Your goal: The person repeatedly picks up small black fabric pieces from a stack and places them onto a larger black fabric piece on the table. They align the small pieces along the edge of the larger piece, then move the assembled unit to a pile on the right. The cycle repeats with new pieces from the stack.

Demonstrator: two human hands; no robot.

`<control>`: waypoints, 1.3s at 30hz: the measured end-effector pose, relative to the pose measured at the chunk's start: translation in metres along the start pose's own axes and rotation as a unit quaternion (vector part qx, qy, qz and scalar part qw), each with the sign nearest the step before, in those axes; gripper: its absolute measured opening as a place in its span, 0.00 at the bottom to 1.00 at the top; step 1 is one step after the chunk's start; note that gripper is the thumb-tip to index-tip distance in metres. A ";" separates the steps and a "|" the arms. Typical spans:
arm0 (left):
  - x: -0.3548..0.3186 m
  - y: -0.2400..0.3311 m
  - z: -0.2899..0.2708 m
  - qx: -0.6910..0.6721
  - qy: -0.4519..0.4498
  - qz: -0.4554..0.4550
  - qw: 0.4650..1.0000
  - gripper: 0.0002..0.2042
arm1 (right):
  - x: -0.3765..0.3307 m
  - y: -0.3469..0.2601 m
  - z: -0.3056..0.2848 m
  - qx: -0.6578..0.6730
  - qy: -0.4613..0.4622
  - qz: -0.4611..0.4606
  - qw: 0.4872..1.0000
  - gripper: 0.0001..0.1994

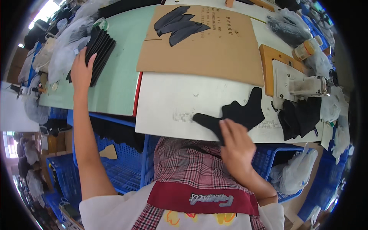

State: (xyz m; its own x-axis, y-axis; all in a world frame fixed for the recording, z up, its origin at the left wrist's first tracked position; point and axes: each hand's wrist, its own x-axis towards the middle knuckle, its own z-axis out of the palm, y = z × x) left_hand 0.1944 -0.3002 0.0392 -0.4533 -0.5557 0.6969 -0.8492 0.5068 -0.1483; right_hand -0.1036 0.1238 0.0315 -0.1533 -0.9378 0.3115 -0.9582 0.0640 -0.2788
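At the far left, my left hand (pixel 81 71) reaches to a fanned stack of black cut pieces (pixel 101 51). Its thumb and fingers are apart, with the fingertips at the stack's left side. On the white table in front of me lies a flat black fabric piece (pixel 245 111) with an irregular, notched outline. My right hand (pixel 236 143) is on the lower edge of this fabric piece, fingers close together and bent over it; the thumb is hidden. One corner of the piece reaches the table's front edge.
A cardboard sheet (pixel 203 50) with dark pointed pieces (pixel 180 27) covers the table's back. A sewing machine (pixel 306 85) stands at right, beside more black pieces (pixel 301 117). Blue baskets (pixel 124 168) stand below the front edge. Plastic bags (pixel 73 46) crowd the left.
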 end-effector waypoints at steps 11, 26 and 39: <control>0.021 0.165 0.009 -0.305 -0.084 0.012 0.948 0.11 | 0.210 0.047 0.059 -0.096 0.037 -0.170 0.980 0.10; 0.034 0.176 0.084 -0.361 -0.092 -0.015 0.928 0.11 | 0.329 0.020 0.115 -0.197 -0.032 -0.312 0.929 0.05; 0.042 0.173 0.080 -0.360 -0.138 -0.036 0.922 0.06 | 0.354 0.062 0.117 0.281 -0.015 0.063 0.958 0.13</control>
State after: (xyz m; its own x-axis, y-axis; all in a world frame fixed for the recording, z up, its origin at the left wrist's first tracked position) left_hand 0.0065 -0.2884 -0.0134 -0.5392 -0.7006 0.4674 -0.5250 0.7135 0.4639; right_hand -0.1889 -0.2444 0.0187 -0.2448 -0.9443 0.2199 -0.6500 -0.0084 -0.7599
